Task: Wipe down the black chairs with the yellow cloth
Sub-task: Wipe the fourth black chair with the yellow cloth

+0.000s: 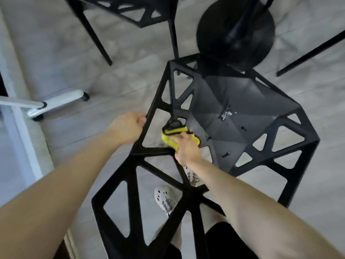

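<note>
Fingers of the right hand [183, 146] clench a bunched yellow cloth [169, 140], pressing it against a strut of the black open-lattice plastic chair [248, 101]. Left of them, the left hand [127, 128] fingers grip the chair's frame edge. Droplets [225, 114] glisten on the seat beyond.

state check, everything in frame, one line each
yellow cloth: bunched, pressed on chair frame
near black chair: upright, seat wet with droplets
left hand: gripping chair's frame edge
right hand: closed on cloth
far black chair: upright, untouched
</note>
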{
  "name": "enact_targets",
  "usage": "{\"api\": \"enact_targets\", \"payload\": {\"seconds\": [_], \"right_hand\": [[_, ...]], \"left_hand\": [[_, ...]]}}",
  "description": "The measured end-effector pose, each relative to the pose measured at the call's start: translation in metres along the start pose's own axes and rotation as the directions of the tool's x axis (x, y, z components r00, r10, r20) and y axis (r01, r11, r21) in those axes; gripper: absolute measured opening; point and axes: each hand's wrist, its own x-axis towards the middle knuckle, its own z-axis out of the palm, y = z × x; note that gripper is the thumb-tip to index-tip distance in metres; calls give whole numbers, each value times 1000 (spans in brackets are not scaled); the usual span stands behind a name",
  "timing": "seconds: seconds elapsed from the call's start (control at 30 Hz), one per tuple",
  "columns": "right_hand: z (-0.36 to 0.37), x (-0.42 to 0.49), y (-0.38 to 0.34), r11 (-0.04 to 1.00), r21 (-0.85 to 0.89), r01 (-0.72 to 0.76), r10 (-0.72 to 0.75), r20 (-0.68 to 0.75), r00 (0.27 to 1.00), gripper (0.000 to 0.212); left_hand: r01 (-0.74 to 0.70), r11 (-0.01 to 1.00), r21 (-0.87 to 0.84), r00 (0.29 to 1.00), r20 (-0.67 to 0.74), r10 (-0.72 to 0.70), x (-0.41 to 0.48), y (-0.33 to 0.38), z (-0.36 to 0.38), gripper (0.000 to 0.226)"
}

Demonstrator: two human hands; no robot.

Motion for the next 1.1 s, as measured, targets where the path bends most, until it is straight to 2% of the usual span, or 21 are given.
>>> {"api": "enact_targets", "payload": {"seconds": [0.07,0.17,0.23,0.3,0.4,0.47,0.57,0.67,0.73,0.83,0.93,1.03,1.1], "right_hand": [[9,-12,7,994,-104,44,-32,113,993,69],[-1,-1,5,995,-85,56,-48,94,994,64],[-2,-3,11,995,-82,58,-50,97,994,68],[1,-21,34,991,-114,66,-48,158,986,74],[-2,-31,42,980,-191,63,-27,182,983,60],[-3,-22,26,984,-168,59,-43,96,994,45],[-2,-30,25,984,-137,117,-101,116,988,48],[-16,-48,51,948,-294,124,-64,207,976,57],[-33,-63,51,922,-381,73,-1,187,982,50],[-62,-98,52,940,-340,33,34,188,982,46],[-104,-140,61,957,-254,142,-96,182,979,42],[-149,-192,81,968,-126,216,-207,82,975,57],[-180,-227,101,970,-114,217,-218,3,976,56]], "left_hand": [[9,1000,9,999,-38,-9,-3,4,2,34],[26,1000,-11,999,-35,-26,-5,9,7,36],[22,998,54,999,-31,-20,-7,6,8,37],[24,996,83,1000,-21,-22,-18,3,5,38],[63,998,20,997,-52,-62,-50,-2,-1,39],[89,994,-67,991,-97,-95,-76,-4,-3,41],[138,984,-116,969,-190,-159,-121,-7,-2,43],[176,980,-89,914,-354,-197,-165,6,7,40],[178,983,-49,877,-445,-181,-196,28,16,40],[100,995,5,853,-514,-83,-240,62,35,39],[26,999,-33,840,-541,-40,-275,94,57,39],[-22,995,-95,855,-517,-30,-296,133,82,34],[-32,989,-146,867,-497,-45,-304,161,100,34]]}}
